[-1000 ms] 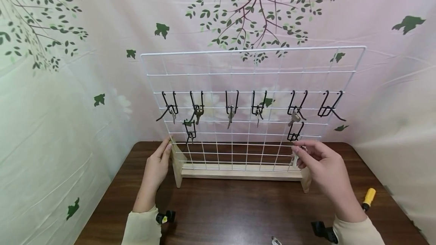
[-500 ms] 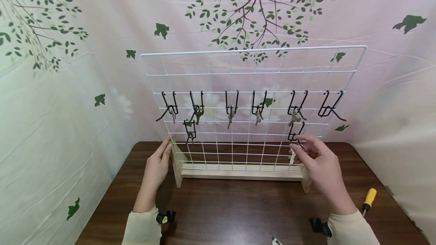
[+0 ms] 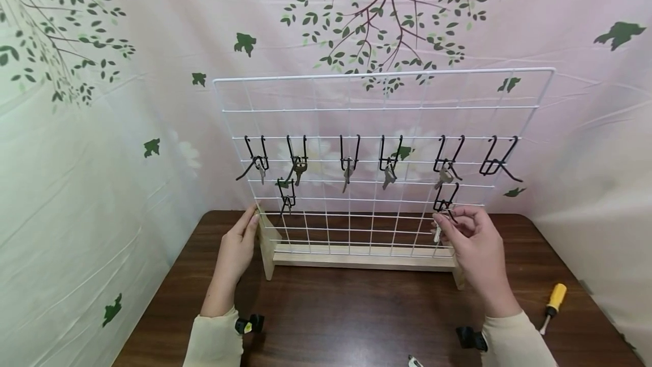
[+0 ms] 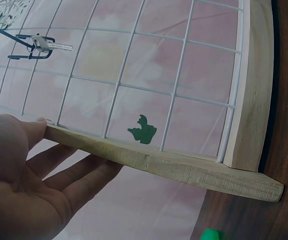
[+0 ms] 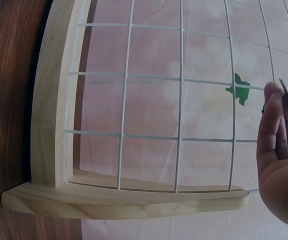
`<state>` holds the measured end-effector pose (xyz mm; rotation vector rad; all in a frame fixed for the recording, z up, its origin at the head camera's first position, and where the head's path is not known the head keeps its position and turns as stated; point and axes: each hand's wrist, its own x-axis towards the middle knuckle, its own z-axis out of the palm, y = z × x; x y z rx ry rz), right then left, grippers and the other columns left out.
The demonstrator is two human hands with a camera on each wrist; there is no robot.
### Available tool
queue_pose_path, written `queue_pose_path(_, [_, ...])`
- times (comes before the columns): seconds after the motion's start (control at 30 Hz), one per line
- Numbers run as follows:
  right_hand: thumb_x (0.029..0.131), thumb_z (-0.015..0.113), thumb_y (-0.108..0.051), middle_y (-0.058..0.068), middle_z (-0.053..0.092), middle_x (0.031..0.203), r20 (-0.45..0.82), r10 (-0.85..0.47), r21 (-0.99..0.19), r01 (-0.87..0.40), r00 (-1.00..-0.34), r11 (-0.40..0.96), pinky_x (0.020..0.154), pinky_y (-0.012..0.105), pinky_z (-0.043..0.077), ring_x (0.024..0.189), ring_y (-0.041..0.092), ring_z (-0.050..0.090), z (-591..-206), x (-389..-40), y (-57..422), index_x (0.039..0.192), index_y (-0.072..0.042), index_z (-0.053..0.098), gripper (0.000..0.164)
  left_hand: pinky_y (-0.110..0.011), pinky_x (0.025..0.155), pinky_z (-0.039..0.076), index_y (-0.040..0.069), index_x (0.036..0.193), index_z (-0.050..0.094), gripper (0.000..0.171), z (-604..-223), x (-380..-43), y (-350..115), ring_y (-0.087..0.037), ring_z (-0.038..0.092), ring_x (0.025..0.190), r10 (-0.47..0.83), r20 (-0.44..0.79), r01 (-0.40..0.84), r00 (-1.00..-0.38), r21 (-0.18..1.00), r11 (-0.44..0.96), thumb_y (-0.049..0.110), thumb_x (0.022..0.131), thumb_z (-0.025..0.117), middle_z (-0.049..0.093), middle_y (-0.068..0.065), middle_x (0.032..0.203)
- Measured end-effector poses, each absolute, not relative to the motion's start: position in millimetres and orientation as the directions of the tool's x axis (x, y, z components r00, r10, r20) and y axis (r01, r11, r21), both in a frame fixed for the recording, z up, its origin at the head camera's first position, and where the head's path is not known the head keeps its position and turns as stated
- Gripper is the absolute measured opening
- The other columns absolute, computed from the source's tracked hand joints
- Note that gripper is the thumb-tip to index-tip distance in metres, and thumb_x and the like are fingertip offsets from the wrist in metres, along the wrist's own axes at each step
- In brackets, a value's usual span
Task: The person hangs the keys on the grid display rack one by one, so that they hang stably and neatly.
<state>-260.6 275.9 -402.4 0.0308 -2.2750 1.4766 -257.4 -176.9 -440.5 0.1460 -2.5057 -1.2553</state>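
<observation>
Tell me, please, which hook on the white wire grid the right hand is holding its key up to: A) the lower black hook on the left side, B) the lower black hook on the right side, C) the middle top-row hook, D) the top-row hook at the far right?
B: the right hand pinches a key just beneath the lower right hook of the grid.

1. The light is bright and soft all over, with no glare.
2. Faint shadows lie on the table (image 3: 356, 310) below the fingers.
3. Straight bars bend near the wrist pictures' edges.
</observation>
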Motion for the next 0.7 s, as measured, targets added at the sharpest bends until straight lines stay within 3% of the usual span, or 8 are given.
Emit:
queue_pose_path(0.23, [0.103, 0.075, -0.025, -0.031, 0.072, 0.087, 0.335, 0.193, -0.861, -0.217, -0.922, 0.46, 0.074, 0.005, 0.053, 0.08, -0.013, 0.07, -405, -253, 277, 0.122, -0.003, 0.062, 0.032, -0.067, 0.119, 0.044, 0.027, 0.163, 0.048, 0.051, -441, -257, -177, -0.041, 0.052, 0.149, -0.241, 0.249, 0.054, -0.938, 0.793, 0.607, 0.044, 0.116, 0.044, 0.052, -0.016, 0.162])
queue_pose_path(0.43, [0.097, 0.081, -0.042, -0.024, 0.077, 0.092, 0.263, 0.208, -0.853, -0.127, -0.942, 0.506, 0.076, 0.004, 0.05, 0.087, -0.016, 0.066, -406, -242, 276, 0.127, -0.009, 0.063, 0.047, -0.067, 0.119, 0.044, 0.028, 0.163, 0.047, 0.05, -442, -256, -176, -0.041, 0.052, 0.149, -0.24, 0.245, 0.055, -0.939, 0.798, 0.601, 0.044, 0.116, 0.044, 0.051, -0.016, 0.162])
queue_pose_path(0.7, [0.097, 0.081, -0.041, -0.012, 0.081, 0.095, 0.287, 0.214, -0.81, -0.117, -0.934, 0.575, 0.07, 0.009, 0.05, 0.079, -0.01, 0.065, -412, -221, 269, 0.127, -0.012, 0.062, 0.046, -0.068, 0.119, 0.044, 0.027, 0.163, 0.047, 0.051, -441, -258, -177, -0.041, 0.052, 0.149, -0.235, 0.251, 0.06, -0.939, 0.793, 0.606, 0.045, 0.116, 0.043, 0.051, -0.015, 0.163])
